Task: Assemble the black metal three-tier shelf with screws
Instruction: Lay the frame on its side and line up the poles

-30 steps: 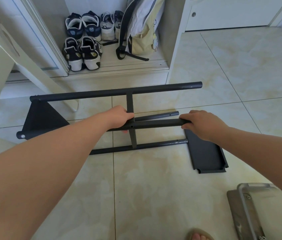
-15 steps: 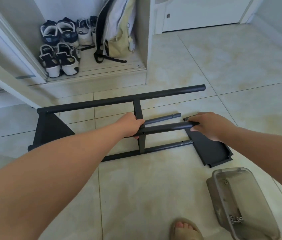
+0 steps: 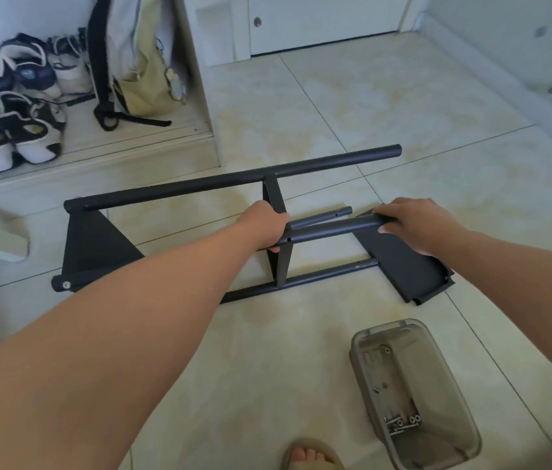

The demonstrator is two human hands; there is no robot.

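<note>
Black shelf frame (image 3: 233, 179) lying sideways on the floor (image 3: 267, 354): we are wrapping our left hand (image 3: 264, 225) round its raised tube (image 3: 328, 228) by the crossbar (image 3: 283, 266), clasping the tube's end in our right hand (image 3: 417, 225) over a loose panel (image 3: 403, 266), screws (image 3: 400, 424) sitting in the clear box (image 3: 353, 347).

Home entryway: shoes (image 3: 13, 106), backpack (image 3: 138, 62), tiled floor (image 3: 403, 113).
</note>
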